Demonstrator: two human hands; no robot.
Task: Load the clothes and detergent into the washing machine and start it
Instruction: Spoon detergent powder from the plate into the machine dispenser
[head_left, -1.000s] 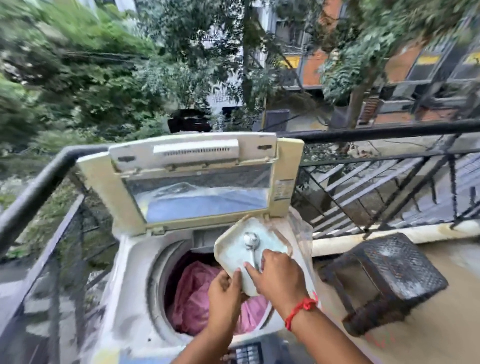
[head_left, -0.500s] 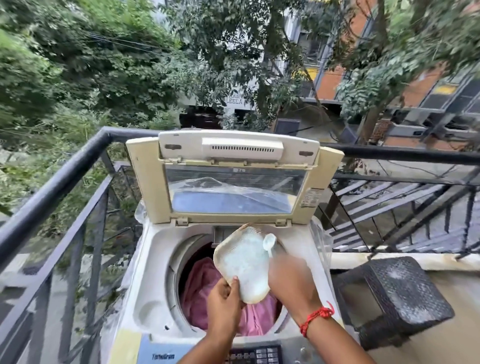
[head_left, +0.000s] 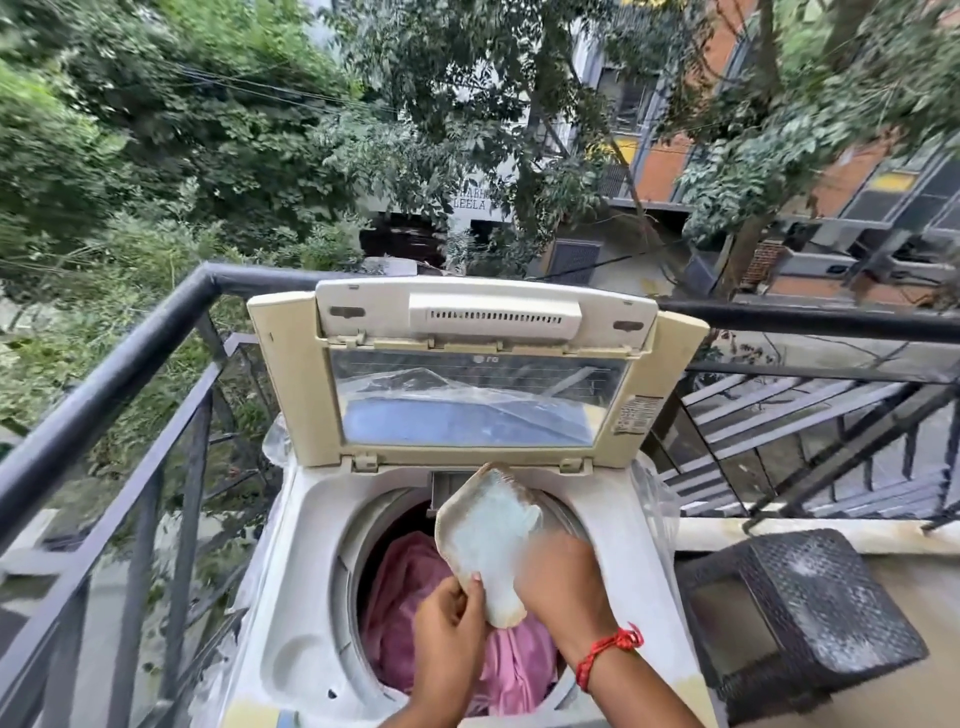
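Gone from sight is the small spoon; my blurred right hand (head_left: 563, 579) now covers the dish's right edge, grip unclear. My left hand (head_left: 451, 623) pinches the pale, powder-coated oval dish (head_left: 488, 540) above pink clothes (head_left: 410, 597) inside the white top-loading washing machine (head_left: 311, 597), its cream lid (head_left: 467, 364) upright.

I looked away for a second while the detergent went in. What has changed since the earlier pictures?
The spoon, seen earlier against the detergent pouch, no longer shows; the right hand is blurred beside the pouch. The left hand keeps its grip on the pouch's lower edge. The pink clothes stay in the drum and the lid stays up.
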